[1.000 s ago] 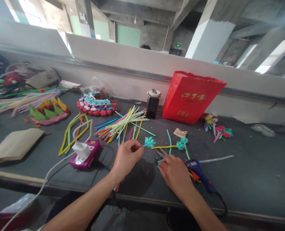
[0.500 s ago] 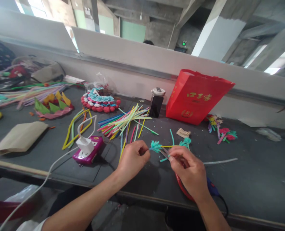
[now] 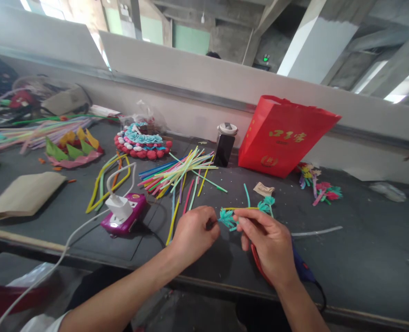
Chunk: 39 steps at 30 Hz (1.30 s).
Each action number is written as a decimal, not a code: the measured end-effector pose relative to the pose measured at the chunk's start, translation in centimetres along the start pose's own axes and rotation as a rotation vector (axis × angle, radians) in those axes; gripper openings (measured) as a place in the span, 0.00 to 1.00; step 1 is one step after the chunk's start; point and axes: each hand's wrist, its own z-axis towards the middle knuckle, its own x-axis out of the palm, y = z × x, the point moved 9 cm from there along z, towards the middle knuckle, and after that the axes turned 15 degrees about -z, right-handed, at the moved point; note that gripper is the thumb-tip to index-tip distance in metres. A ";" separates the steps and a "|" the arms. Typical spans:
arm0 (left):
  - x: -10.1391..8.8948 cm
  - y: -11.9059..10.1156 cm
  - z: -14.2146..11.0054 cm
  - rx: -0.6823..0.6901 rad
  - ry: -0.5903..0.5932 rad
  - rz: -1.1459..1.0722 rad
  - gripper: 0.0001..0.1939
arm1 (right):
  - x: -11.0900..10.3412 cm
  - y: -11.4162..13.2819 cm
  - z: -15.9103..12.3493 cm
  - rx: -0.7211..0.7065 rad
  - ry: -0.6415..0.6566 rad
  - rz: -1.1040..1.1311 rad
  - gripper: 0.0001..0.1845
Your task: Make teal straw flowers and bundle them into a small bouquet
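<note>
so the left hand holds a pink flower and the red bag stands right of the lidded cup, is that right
Not quite: the flower in the left hand is turquoise, not pink, as the head view shows. The red bag does stand right of the lidded cup.

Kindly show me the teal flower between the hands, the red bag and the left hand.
Teal flower [image 3: 227, 218]: head view, petals.
Red bag [image 3: 287, 138]: head view, front panel.
Left hand [image 3: 194, 233]: head view, back of hand.

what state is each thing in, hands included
left hand, closed
teal flower, held in left hand
right hand, at the flower's edge
red handle, mostly hidden by right hand
white charger, plugged into purple socket box
phone, upright, screen dark
red bag, standing upright
brown paper bag, lying down
</note>
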 end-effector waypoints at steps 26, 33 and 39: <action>-0.3 -0.8 -0.5 0.084 -0.021 -0.019 0.05 | 0.5 0.7 0.9 -0.207 -0.027 -0.403 0.04; -0.4 -1.1 -0.5 0.093 -0.039 -0.025 0.07 | 0.5 -1.8 1.4 -0.018 0.003 -0.081 0.04; -0.4 -1.1 -0.5 0.095 -0.036 -0.022 0.07 | 0.7 -2.2 1.4 -0.003 0.026 -0.049 0.04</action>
